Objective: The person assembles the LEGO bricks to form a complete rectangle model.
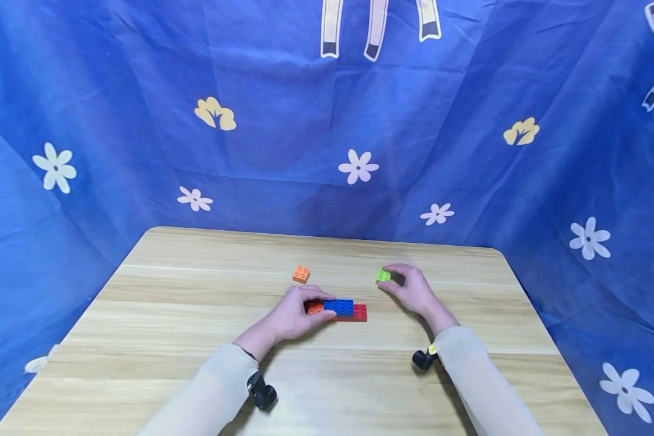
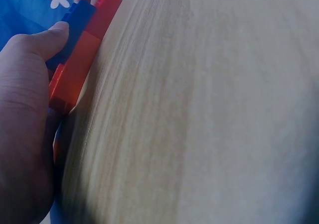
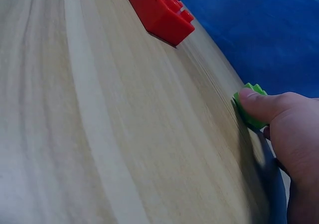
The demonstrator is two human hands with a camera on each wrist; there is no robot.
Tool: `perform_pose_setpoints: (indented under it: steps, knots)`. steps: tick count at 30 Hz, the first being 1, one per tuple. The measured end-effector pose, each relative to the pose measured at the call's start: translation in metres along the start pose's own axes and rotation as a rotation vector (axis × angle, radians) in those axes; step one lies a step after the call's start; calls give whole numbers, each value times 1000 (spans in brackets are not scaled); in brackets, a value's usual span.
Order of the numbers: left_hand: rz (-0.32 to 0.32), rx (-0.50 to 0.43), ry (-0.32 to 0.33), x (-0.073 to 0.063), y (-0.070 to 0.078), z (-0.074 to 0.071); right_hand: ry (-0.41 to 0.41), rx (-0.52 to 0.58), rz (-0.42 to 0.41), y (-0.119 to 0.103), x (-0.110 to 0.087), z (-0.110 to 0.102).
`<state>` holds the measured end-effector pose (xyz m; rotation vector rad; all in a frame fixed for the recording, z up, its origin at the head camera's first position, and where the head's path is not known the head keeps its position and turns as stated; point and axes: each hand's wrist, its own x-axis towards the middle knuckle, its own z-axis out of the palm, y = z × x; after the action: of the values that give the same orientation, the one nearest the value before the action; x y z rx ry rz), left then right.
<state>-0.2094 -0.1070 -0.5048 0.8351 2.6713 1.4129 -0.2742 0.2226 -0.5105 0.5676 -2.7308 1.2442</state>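
A blue toy brick [image 1: 344,307] lies across the tops of a red brick [image 1: 361,312] and an orange-red brick [image 2: 75,74], which stand end to end on the table. My left hand [image 1: 293,313] grips the blue brick from the left, its thumb on the near side and its fingers at the far side. Farther back and to the right, my right hand [image 1: 414,293] pinches a small light green brick [image 1: 383,276] between thumb and fingers. In the right wrist view, that green brick [image 3: 251,109] shows studs up, close to the tabletop.
A small orange brick [image 1: 301,274] with studs up sits behind the joined bricks, beyond my left hand. Blue cloth [image 1: 283,151] with flower prints hangs behind the wooden table [image 1: 196,254] and along its sides. A small black camera [image 1: 261,392] is strapped at my left wrist.
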Motion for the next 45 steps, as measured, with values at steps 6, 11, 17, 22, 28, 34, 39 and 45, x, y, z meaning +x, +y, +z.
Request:
perform_pose_setpoints:
  steps: [6,11,17,22,28,34,39,45]
  knots:
    - [2,2,2,1,-3,-1,12,25,-20,-7,-2,0]
    - [-9,-5,-2,1,-4,-2,5,65,-8,-16,-3,-1]
    - [-12,-5,-2,0,-6,-3,-28,166,10,-28,-7,-2]
    - [5,-7,9,0,-7,-3,-66,203,12,-36,-12,-1]
    - [4,-14,7,0,-7,-2,-91,211,16,-43,-20,3]
    - [-9,-21,-4,1,-4,-1,-107,203,-5,-51,-26,7]
    - [4,-24,2,2,-4,1,-131,194,-9,-57,-32,10]
    - [18,-35,6,1,-4,1,-163,229,-23,-62,-37,14]
